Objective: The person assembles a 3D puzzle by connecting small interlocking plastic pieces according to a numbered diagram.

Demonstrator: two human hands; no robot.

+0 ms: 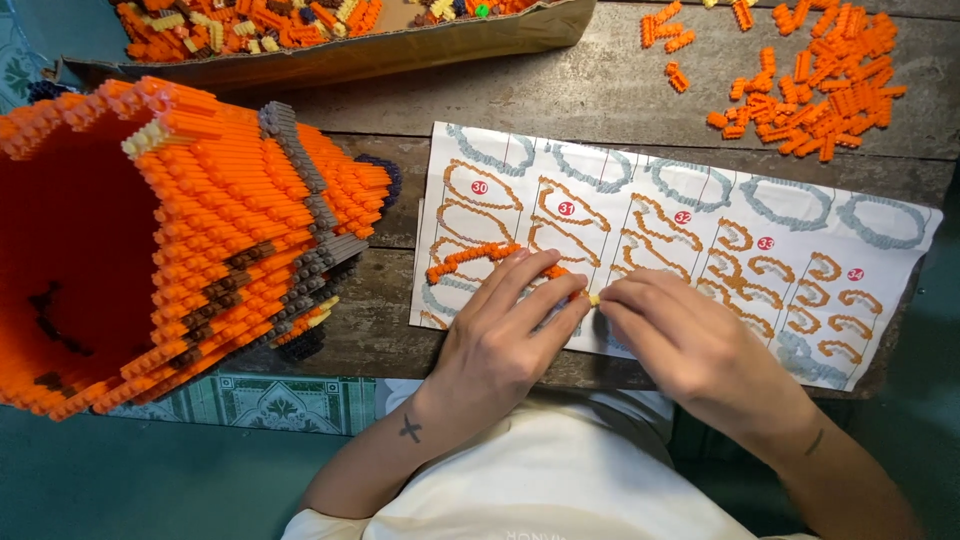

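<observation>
Orange brick chain (pixel 470 257) is being lengthened on the printed instruction sheet (pixel 880 235) at centre frame.

A small pale yellow brick (pixel 594 298) is pinched in the right hand (pixel 690 345) and pressed to the chain's end, which is steadied under the fingers of the left hand (pixel 505 335); both hands are closed together there. The piece is best seated squarely, with the curve kept flat against its outline. White paper carries orange and grey loop diagrams with red round markers. Loose orange bricks (pixel 810 90) lie upper right, a cardboard box (pixel 400 50) at top, the large orange model (pixel 180 240) at left.
</observation>
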